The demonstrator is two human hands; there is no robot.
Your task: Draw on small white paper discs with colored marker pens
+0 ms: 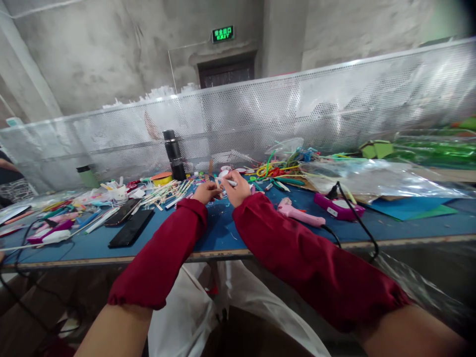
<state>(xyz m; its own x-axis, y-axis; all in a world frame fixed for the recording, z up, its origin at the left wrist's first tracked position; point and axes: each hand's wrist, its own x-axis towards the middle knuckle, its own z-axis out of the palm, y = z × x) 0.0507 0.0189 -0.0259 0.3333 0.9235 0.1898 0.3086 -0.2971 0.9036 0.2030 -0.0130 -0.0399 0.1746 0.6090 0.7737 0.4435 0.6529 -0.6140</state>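
Observation:
Both of my hands meet over the blue tabletop [219,223], their sleeves dark red. In my right hand [241,189] is a white pen [231,182], held like a writing tool with its tip towards the left hand. Fingers of my left hand [206,192] pinch a small pale wooden stick [218,187], close to the pen's tip. Whether pen and stick touch is too small to tell. A heap of pale wooden sticks [169,193] lies to the left of my left hand. Right of my right forearm rests a pink glue gun [303,214].
A black bottle [174,153] stands behind the hands, before a perforated metal screen [245,109]. Two dark phones [131,229] lie at left. Coloured pipe cleaners [273,168], plastic bags [372,176] and a purple power strip [338,207] with a black cable are at right.

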